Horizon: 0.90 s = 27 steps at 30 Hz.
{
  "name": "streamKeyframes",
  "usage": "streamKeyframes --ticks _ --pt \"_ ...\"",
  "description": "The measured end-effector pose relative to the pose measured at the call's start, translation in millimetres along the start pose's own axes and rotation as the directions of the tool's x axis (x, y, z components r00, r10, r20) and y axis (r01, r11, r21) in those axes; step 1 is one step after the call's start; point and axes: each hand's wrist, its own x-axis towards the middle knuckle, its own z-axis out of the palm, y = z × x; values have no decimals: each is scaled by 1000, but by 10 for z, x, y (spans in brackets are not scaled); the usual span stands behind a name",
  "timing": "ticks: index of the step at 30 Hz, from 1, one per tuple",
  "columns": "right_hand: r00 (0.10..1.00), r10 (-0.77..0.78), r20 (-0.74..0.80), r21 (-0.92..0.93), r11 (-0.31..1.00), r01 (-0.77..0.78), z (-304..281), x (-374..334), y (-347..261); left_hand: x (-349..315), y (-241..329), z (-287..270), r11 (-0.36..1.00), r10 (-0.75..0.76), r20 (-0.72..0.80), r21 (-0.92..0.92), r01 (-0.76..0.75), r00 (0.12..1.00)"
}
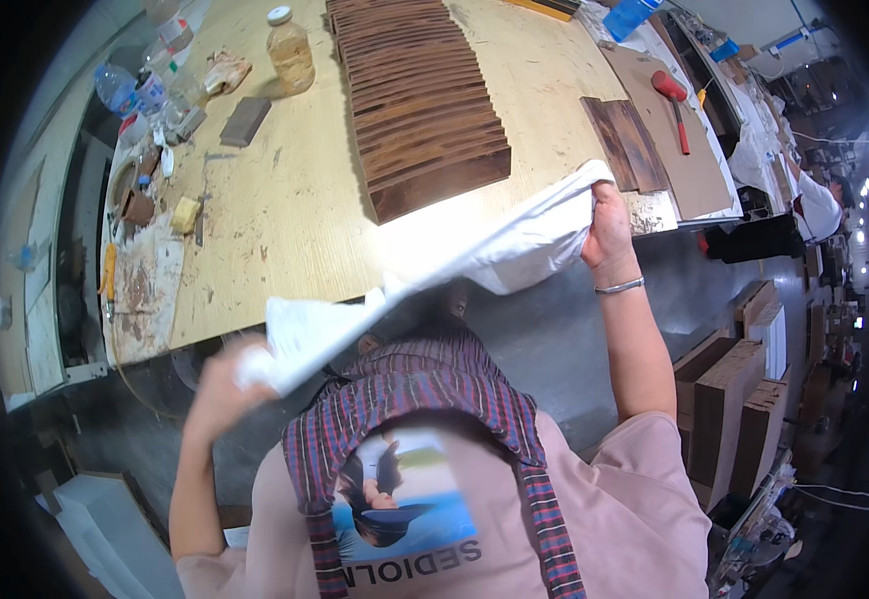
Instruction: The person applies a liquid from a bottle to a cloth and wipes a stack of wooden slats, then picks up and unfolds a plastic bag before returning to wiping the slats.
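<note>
A white cloth (534,250) is stretched slantwise between my two hands, in front of my chest and over the near edge of the workbench. My left hand (227,387), blurred by motion, grips its lower left end. At the upper right end, my right hand (609,225) holds the other corner between closed fingers; a metal bracelet circles that wrist. Just beyond the cloth, a long row of dark brown wooden pieces (424,110) stands packed closely together on the bench. A few flat dark wooden pieces (626,145) lie near my right hand.
On the pale bench (285,230) stand a jar (290,52) and several plastic bottles (118,90) at the far left. A grey block (246,122) and a yellow sponge (185,215) lie there too. A red mallet (670,90) rests at right. Boards (729,399) stand behind my right arm.
</note>
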Motion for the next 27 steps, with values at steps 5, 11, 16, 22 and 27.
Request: streamKeyframes --ticks 5,11,16,22,27 --pt "991 -95 -92 62 993 101 -359 250 -372 -113 -224 -171 847 -386 109 -351 399 916" --pt "988 13 -153 337 941 39 -754 299 -681 747 118 -956 443 -594 -570 -821 -361 567" --pt "937 346 -39 6 938 -346 -714 168 190 2717 1537 -415 258 -477 -470 -883 -392 743" --pt "768 619 167 -935 346 -76 -1574 -135 -70 4845 1844 -717 -115 429 -62 -993 -14 901" --pt "993 80 -81 -995 -69 -75 -3068 -524 -1048 6351 1879 -647 295 150 -466 -821 -489 872"
